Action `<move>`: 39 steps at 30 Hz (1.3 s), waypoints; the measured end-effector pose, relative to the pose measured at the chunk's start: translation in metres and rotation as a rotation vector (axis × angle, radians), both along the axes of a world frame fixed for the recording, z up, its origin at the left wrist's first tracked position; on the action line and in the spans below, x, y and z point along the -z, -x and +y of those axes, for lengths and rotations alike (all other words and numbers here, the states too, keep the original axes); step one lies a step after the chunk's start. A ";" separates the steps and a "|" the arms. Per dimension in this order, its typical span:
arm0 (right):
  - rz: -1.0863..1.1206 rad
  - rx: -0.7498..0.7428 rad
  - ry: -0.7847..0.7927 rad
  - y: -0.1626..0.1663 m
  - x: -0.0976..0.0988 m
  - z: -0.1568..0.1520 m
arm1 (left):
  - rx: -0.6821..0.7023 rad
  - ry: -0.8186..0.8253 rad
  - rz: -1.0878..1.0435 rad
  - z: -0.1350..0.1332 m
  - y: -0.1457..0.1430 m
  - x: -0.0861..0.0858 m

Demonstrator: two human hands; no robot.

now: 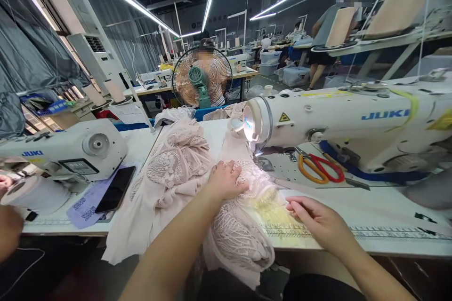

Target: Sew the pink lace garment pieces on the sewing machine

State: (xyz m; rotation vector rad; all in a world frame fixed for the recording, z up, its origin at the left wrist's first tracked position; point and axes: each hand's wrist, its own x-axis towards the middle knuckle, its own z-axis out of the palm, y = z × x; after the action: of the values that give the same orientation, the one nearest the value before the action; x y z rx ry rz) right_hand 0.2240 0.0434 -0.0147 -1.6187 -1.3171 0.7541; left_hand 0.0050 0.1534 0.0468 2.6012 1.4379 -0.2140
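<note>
My left hand point(226, 181) lies flat with fingers spread on a pale beige lace garment point(242, 230), left of the needle area of a white sewing machine point(339, 110). The garment spreads across the table and hangs over its front edge, its upper part reaching under the machine head. To the right, my right hand point(314, 218) is closed in a pinch at the garment's right edge; what sits between thumb and fingers is too small to make out. A yellowish sheer patch point(271, 207) lies between the hands. More beige lace fabric point(180, 150) is bunched at the left.
Orange-handled scissors point(310, 169) and red-handled scissors point(328, 167) lie beneath the machine arm. On the left are a phone point(116, 189), printed paper point(86, 204), a thread cone point(37, 195), a second machine point(95, 146) and another person's arm point(9, 230). A fan point(201, 77) stands ahead.
</note>
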 end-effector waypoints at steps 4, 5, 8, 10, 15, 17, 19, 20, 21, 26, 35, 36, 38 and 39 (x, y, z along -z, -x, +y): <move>-0.056 -0.066 -0.026 -0.004 -0.001 0.003 | -0.037 -0.064 0.022 -0.027 0.009 -0.001; -0.076 -0.093 -0.018 -0.006 0.000 0.005 | -0.042 -0.064 0.031 -0.039 0.013 -0.001; -0.099 -0.137 0.006 -0.011 0.003 0.008 | -0.049 -0.047 0.060 -0.083 0.024 0.001; -0.095 -0.124 0.007 -0.013 0.004 0.010 | -0.045 -0.015 0.075 -0.113 0.030 -0.003; -0.126 -0.121 -0.011 -0.012 0.001 0.008 | 0.135 0.076 -0.059 -0.143 0.031 -0.031; -0.138 -0.118 -0.038 -0.012 0.000 0.008 | 0.146 0.007 -0.150 -0.127 0.024 -0.039; -0.154 -0.121 -0.067 -0.011 0.000 0.008 | 0.163 -0.092 -0.208 -0.095 0.015 -0.038; -0.165 -0.121 -0.086 -0.011 0.000 0.008 | 0.187 -0.124 -0.225 -0.076 0.010 -0.035; -0.178 -0.123 -0.107 -0.011 -0.001 0.008 | 0.219 -0.146 -0.248 -0.057 0.005 -0.031; -0.261 -0.129 -0.186 -0.004 -0.010 0.006 | 0.336 -0.170 -0.178 0.011 -0.011 -0.003; -0.498 0.126 -0.058 -0.090 -0.042 0.028 | 0.107 -0.323 0.399 -0.031 0.010 0.007; -0.561 0.173 -0.022 -0.108 -0.044 0.035 | 0.102 -0.302 0.390 -0.034 0.011 0.003; -0.690 0.227 0.055 -0.137 -0.045 0.048 | 0.094 -0.241 0.334 -0.034 0.013 -0.004; -0.744 0.238 0.079 -0.147 -0.044 0.054 | 0.098 -0.205 0.296 -0.032 0.015 -0.007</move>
State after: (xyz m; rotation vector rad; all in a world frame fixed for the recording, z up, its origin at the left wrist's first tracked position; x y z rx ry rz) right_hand 0.3709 0.0972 0.0292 -2.1826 -1.5554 0.0364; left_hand -0.0097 0.1215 0.0540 2.9083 1.4925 -0.5086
